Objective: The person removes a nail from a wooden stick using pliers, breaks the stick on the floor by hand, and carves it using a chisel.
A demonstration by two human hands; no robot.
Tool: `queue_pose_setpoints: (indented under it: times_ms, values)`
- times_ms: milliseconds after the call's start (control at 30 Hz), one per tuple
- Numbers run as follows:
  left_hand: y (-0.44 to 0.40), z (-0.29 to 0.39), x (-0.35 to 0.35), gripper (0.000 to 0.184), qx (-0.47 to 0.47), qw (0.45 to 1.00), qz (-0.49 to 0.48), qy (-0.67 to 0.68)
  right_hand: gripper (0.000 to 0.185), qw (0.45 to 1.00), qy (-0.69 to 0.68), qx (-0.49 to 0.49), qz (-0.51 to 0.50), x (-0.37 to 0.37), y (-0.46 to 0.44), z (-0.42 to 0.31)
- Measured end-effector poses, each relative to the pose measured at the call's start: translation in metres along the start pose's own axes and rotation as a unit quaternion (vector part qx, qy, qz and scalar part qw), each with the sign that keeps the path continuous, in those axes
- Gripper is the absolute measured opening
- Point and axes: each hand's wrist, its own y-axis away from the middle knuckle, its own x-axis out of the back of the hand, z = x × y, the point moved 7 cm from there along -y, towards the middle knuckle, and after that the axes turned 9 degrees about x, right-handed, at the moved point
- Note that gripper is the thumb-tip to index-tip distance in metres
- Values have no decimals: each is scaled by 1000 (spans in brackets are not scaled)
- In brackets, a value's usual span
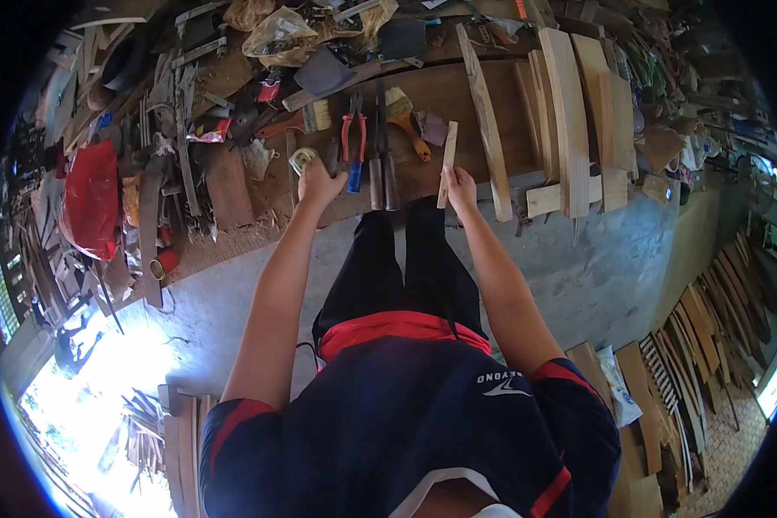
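My left hand [322,184] is closed around a small round, pale object with a dark rim, apparently a tape measure [302,159], at the bench's near edge. A narrow flat wooden strip [450,147] stands out from my right hand [460,187], its fingers pinching the lower part. Between the hands lie pliers with red and blue handles [354,138] and two long tools with dark wooden handles [389,180], perhaps chisels. A paintbrush with an orange handle [419,147] rests left of the strip; another paintbrush [319,116] lies beyond my left hand.
The wooden bench [436,82] carries long boards [565,112] on the right and a bent wooden piece [485,121]. Scrap wood, plastic bags [278,39] and a red bag [91,198] crowd the left. More planks [708,319] lean at right above the concrete floor [591,276].
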Motion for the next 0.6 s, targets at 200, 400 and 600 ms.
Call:
queue_pose_setpoints:
  times_ms: [200,400,600]
  values:
    - [53,-7,38,46,167,914,-203,309,38,996,54,35,63,21,5,-45]
    - [102,32,89,35,77,936,-143,313,27,985,126,79,84,33,6,-54]
    - [116,79,61,42,18,966,-180,186,22,978,118,146,92,42,10,-55]
